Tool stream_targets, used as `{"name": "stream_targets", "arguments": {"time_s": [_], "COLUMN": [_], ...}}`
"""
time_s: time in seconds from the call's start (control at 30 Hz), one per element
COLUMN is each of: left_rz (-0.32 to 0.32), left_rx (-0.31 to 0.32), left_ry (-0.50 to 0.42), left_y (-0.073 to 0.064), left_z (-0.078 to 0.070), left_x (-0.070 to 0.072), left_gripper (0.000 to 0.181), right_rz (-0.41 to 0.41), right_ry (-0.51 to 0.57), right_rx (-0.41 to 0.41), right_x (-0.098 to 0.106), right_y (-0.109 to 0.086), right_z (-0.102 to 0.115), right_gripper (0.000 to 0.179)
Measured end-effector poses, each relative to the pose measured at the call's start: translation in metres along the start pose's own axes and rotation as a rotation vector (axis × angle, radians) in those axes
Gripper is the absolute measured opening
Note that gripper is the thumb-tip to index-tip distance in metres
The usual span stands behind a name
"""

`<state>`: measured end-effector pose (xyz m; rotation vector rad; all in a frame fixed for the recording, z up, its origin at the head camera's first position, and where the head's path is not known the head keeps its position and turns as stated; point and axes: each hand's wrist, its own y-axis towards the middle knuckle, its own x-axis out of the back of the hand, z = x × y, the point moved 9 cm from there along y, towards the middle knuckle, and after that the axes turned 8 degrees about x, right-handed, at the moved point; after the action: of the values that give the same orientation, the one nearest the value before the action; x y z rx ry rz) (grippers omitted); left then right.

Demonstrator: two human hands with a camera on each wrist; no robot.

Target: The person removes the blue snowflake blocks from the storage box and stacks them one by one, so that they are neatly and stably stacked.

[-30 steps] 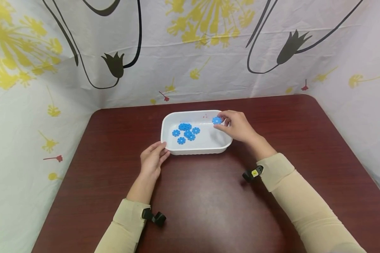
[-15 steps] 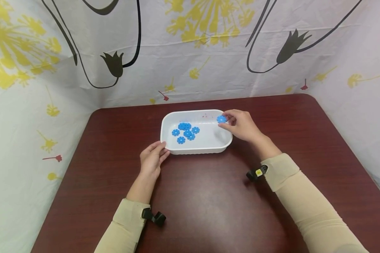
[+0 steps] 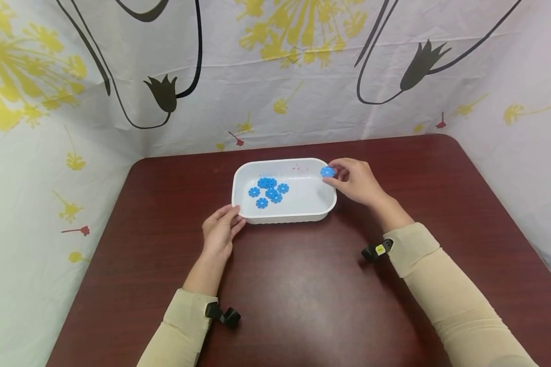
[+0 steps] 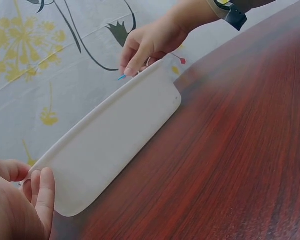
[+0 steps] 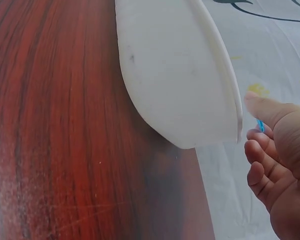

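Note:
A white plastic tray (image 3: 303,204) stands on the table, with several blue notched discs (image 3: 262,203) lying in its left half, some overlapping. At the tray's near left corner, my left hand (image 3: 219,230) pinches the rim between thumb and fingers. Over the right end of the tray, my right hand (image 3: 358,181) holds one blue notched disc (image 3: 327,172) between thumb and fingertips. In the right wrist view only a thin blue edge of that disc (image 5: 260,125) shows between the fingers. The left wrist view shows the tray's outer side wall (image 4: 110,140); its inside is hidden there.
The dark red wooden table (image 3: 275,285) stretches around the tray on all sides. Behind and beside it hangs a white cloth (image 3: 266,102) with printed yellow and grey flowers. Black wrist cameras (image 3: 229,317) sit on both sleeves.
My right hand has moved a little to the right with the blue disc, toward the tray's right end. The left hand and the tray look the same.

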<state>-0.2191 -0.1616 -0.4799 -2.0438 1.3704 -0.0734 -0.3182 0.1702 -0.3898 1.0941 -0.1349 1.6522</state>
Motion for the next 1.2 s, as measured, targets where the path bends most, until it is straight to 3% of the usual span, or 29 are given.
{"name": "stream_targets", "arguments": {"time_s": [0.53,0.9,1.2], "left_rz": [-0.009,-0.003,-0.006], "left_rx": [-0.009,0.001,0.008], "left_ry": [-0.009,-0.004,0.014], "left_y": [0.0,0.001,0.001], "left_z": [0.0,0.0,0.001], "left_x": [0.0,0.0,0.0], "left_gripper": [0.03,0.028,0.03], "right_rz": [-0.016,-0.025,0.013], "right_ry": [-0.035,-0.051,-0.058], "right_rx": [-0.099,-0.087,-0.129], "right_x": [0.008,0.011,0.009], "right_y": [-0.009,-0.017,-0.023], "right_z": [-0.02,-0.033,-0.047], "right_gripper": [0.039,0.035,0.037]}}
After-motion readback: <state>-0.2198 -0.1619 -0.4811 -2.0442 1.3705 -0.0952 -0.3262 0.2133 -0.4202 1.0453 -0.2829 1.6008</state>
